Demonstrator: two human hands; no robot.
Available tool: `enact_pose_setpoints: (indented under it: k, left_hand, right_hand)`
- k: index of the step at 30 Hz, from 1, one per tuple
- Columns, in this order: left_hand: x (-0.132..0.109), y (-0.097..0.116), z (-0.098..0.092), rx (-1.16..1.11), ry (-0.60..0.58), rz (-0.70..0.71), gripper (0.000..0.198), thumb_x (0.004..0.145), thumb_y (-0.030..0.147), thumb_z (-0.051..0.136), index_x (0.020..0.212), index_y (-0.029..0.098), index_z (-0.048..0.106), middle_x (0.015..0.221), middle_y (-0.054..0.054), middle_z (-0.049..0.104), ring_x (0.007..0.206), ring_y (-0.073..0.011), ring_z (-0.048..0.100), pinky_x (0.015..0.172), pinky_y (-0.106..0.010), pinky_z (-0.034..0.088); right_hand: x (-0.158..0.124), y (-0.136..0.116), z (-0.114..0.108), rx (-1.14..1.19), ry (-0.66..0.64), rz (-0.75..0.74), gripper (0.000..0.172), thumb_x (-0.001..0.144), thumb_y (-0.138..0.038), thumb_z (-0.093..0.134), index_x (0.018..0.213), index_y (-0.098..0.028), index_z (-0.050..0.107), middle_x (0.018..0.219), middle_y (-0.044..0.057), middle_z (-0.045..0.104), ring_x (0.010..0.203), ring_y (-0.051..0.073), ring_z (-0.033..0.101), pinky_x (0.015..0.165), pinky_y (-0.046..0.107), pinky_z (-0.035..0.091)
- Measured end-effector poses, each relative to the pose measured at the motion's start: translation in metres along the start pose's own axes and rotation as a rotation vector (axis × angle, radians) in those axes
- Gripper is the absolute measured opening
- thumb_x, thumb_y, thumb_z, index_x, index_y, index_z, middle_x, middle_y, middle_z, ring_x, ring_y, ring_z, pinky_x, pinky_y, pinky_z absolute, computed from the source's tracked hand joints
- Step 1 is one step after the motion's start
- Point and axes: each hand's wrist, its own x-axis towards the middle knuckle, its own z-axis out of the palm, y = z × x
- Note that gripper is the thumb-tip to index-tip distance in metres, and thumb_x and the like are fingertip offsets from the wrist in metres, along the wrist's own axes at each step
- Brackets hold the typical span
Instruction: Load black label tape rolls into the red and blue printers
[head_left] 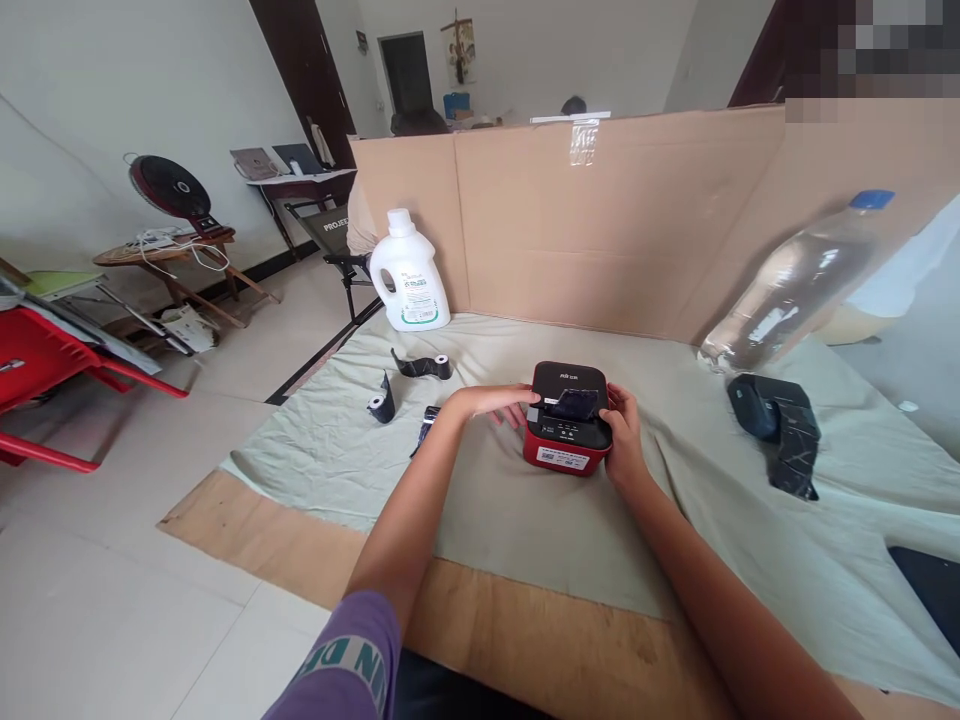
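Note:
A small red and black label printer (568,415) sits on a pale green cloth (525,500) in the middle of the table. A black strip shows at its top slot. My left hand (491,403) rests against the printer's left side, fingers stretched toward it. My right hand (622,430) is wrapped round the printer's right side, fingers closed on the casing. Left of the printer lie black rolls of tape (424,366), (382,400), and a third small piece (427,422) right under my left wrist.
A white detergent jug (409,272) stands at the back left by a cardboard wall (600,220). A clear bottle (795,285) leans at the right. A black mouse and black wrap (776,425) lie to the right. A dark object (930,590) sits at the right edge.

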Motion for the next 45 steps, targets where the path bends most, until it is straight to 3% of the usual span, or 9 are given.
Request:
enact_pose_setpoints:
  k: [11,20,27,33,35,38,40,42,45]
  left_hand:
    - [0.0,-0.009,0.001,-0.155,-0.081,0.013,0.062,0.079,0.063,0.059,0.13,0.027,0.056,0.123,-0.008,0.068,0.113,-0.0255,0.066,0.077,-0.03,0.057]
    - [-0.003,-0.005,0.006,-0.15,-0.029,-0.054,0.063,0.082,0.07,0.046,0.111,0.018,0.066,0.119,-0.012,0.071,0.116,-0.0274,0.064,0.073,-0.027,0.057]
    - [-0.001,-0.013,0.008,-0.216,-0.063,0.013,0.054,0.08,0.063,0.057,0.119,0.025,0.064,0.122,-0.008,0.071,0.112,-0.0266,0.067,0.071,-0.027,0.058]
    - [0.001,-0.017,0.003,-0.173,-0.035,0.053,0.061,0.077,0.065,0.062,0.124,0.027,0.064,0.112,-0.007,0.074,0.099,-0.0256,0.071,0.07,-0.029,0.056]
    - [0.0,-0.023,-0.008,-0.068,0.123,0.116,0.055,0.081,0.063,0.058,0.12,0.025,0.067,0.109,-0.007,0.074,0.093,-0.0235,0.071,0.073,-0.029,0.054]
    - [-0.008,-0.042,-0.034,0.169,0.675,0.152,0.044,0.09,0.05,0.052,0.119,0.021,0.067,0.121,-0.009,0.07,0.107,-0.0248,0.065,0.089,-0.034,0.05]
    - [-0.016,-0.06,-0.05,0.309,0.939,0.051,0.045,0.088,0.039,0.057,0.129,0.021,0.061,0.137,-0.012,0.059,0.128,-0.0307,0.051,0.104,-0.042,0.041]
    - [-0.024,-0.077,-0.062,0.42,1.002,-0.074,0.048,0.081,0.029,0.064,0.129,0.024,0.061,0.142,-0.011,0.056,0.136,-0.0342,0.042,0.11,-0.047,0.032]
    - [-0.029,-0.092,-0.068,0.464,0.954,-0.147,0.042,0.077,0.02,0.065,0.117,0.03,0.068,0.128,-0.007,0.066,0.126,-0.0315,0.052,0.11,-0.048,0.029]
  right_hand:
    - [0.002,-0.006,-0.003,0.039,-0.082,0.074,0.055,0.072,-0.029,0.053,0.126,-0.025,0.049,0.131,0.007,0.058,0.122,0.023,0.054,0.094,0.037,0.049]
    - [-0.009,0.015,0.004,0.341,0.042,0.102,0.036,0.083,-0.051,0.06,0.111,-0.028,0.062,0.116,0.001,0.066,0.11,0.023,0.058,0.098,0.041,0.046]
    - [-0.001,0.011,-0.001,0.264,0.069,0.129,0.037,0.071,-0.033,0.061,0.108,-0.024,0.063,0.11,0.002,0.066,0.096,0.021,0.06,0.08,0.035,0.049]
    - [-0.009,0.022,-0.001,0.189,0.074,-0.017,0.04,0.081,-0.046,0.058,0.114,-0.023,0.062,0.118,0.005,0.064,0.108,0.024,0.058,0.092,0.039,0.047]
    - [-0.011,0.025,-0.001,0.2,0.065,-0.025,0.041,0.084,-0.049,0.058,0.115,-0.023,0.062,0.117,0.005,0.065,0.107,0.025,0.058,0.093,0.041,0.046]
    - [-0.011,0.027,-0.003,0.205,0.048,-0.018,0.041,0.085,-0.049,0.057,0.116,-0.024,0.063,0.117,0.005,0.065,0.107,0.025,0.059,0.095,0.042,0.045]
    - [-0.01,0.027,-0.003,0.199,0.047,-0.014,0.04,0.085,-0.049,0.057,0.116,-0.024,0.063,0.118,0.004,0.065,0.108,0.025,0.059,0.096,0.042,0.045]
    - [-0.01,0.026,-0.004,0.193,0.051,-0.003,0.039,0.085,-0.049,0.057,0.116,-0.025,0.064,0.117,0.004,0.065,0.108,0.025,0.059,0.096,0.042,0.045]
    - [-0.011,0.024,-0.003,0.189,0.057,0.009,0.039,0.085,-0.05,0.058,0.114,-0.025,0.065,0.115,0.004,0.066,0.106,0.025,0.059,0.094,0.042,0.045]
